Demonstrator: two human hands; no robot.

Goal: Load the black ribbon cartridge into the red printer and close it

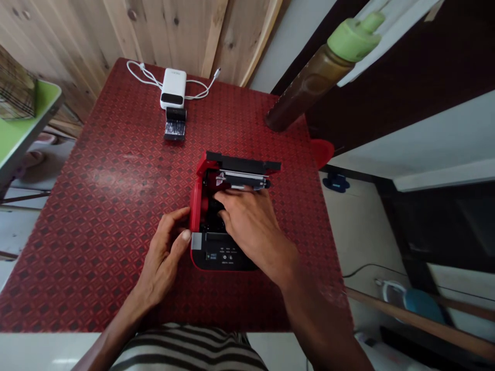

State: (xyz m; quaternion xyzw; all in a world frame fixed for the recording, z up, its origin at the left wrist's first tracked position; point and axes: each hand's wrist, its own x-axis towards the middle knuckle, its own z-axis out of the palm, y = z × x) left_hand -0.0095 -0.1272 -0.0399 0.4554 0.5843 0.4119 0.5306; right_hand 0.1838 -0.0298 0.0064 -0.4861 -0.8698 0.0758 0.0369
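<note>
A small red and black printer (196,211) stands on the table with its lid (247,164) raised. My left hand (164,252) is at the printer's left side, its curled fingers and thumb tip against the red casing. My right hand (249,221) reaches from the right into the printer's open inside, under the lid. Its fingertips are mostly hidden there, so whether they hold anything cannot be seen. The front panel (224,252), with small buttons and printed marks, lies below my right wrist.
A white power bank (173,85) with a white cable (201,91) lies at the table's back, touching a small black piece with a silvery face (175,129). A tall brown bottle with a green cap (309,85) stands back right. The table (96,216) has a red patterned top.
</note>
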